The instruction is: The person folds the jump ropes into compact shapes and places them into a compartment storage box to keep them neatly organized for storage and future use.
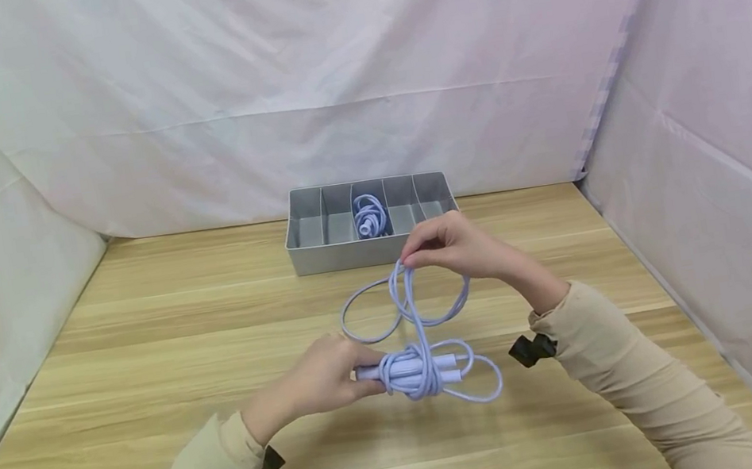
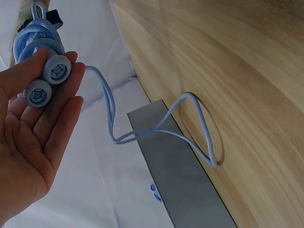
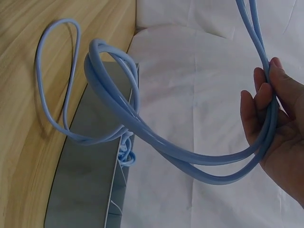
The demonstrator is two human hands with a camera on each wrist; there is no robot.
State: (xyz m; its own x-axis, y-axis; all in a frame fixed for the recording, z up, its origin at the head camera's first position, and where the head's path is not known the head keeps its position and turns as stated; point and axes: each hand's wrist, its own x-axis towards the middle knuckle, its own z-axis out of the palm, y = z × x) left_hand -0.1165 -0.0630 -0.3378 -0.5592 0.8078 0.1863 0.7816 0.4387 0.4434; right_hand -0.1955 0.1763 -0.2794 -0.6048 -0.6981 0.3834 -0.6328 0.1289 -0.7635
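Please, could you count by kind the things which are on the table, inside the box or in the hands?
Gray five-compartment box: 1
Blue jump ropes: 2 (one held by the left hand and right hand, one in the middle compartment)
Total: 3

Slack cord (image 1: 418, 320), apparent obstacle before the tray (image 1: 343, 256)

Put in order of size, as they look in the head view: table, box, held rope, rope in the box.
1. Table
2. Box and held rope: unsure, the rope being looped and nearer the camera
3. Rope in the box
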